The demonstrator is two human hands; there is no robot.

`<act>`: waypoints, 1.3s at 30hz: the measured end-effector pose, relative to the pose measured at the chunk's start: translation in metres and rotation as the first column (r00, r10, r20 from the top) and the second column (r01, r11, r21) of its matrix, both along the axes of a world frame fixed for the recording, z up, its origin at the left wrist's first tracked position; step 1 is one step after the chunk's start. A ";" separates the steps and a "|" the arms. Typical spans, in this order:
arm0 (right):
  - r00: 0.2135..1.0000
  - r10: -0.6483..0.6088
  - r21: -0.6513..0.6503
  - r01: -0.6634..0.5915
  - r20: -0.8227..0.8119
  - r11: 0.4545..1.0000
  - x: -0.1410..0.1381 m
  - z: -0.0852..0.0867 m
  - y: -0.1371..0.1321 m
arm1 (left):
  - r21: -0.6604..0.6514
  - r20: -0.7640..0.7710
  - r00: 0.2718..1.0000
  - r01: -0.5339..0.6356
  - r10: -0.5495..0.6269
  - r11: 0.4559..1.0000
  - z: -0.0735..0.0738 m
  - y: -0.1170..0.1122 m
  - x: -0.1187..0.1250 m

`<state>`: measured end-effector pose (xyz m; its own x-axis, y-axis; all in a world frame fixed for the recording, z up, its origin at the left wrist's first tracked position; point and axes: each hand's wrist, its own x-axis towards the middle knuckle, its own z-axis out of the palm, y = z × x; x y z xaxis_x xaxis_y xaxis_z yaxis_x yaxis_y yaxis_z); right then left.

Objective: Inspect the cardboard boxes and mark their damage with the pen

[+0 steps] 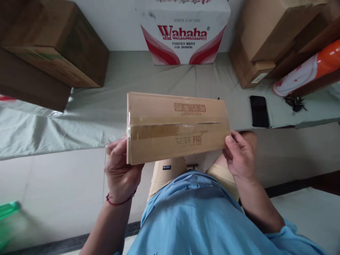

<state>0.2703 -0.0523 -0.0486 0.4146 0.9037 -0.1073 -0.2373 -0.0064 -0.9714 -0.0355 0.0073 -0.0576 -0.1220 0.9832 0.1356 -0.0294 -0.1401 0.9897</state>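
Observation:
Between my two hands I hold a brown cardboard box [159, 109] above my lap, in front of the cloth-covered surface. Clear tape runs along the seam of the side facing me, and its printing appears upside down. My left hand [120, 168] grips the box's left end from below, some fingers hidden behind it. At the right end, my right hand [240, 154] pinches the lower corner, thumb on the near face and other fingers partly hidden.
A pale green cloth [92, 120] covers the surface ahead. On it are a white and red Wahaha carton [186, 53], brown boxes at left [82, 53] and right [265, 32], a black phone [259, 111], keys [295, 102] and an orange and white cylinder [310, 69].

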 end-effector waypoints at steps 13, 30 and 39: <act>0.962 0.167 0.058 -0.183 0.214 0.981 -0.001 -0.021 -0.018 | -0.017 0.407 0.913 0.046 -0.035 0.999 0.009 0.005 0.005; 0.883 0.299 0.167 -0.377 0.361 0.911 -0.015 -0.021 -0.015 | -0.275 0.478 0.871 0.021 0.118 0.961 -0.019 0.005 -0.012; 0.874 0.319 0.108 -0.380 0.367 0.918 -0.010 -0.037 -0.019 | -0.258 0.335 0.938 -0.004 0.093 0.966 -0.012 0.011 -0.017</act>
<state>0.2600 -0.0709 -0.0855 0.0510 0.9872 0.1513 0.0893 0.1464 -0.9852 -0.0522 0.0186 -0.0695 -0.1652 0.9712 -0.1715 -0.3710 0.0999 0.9232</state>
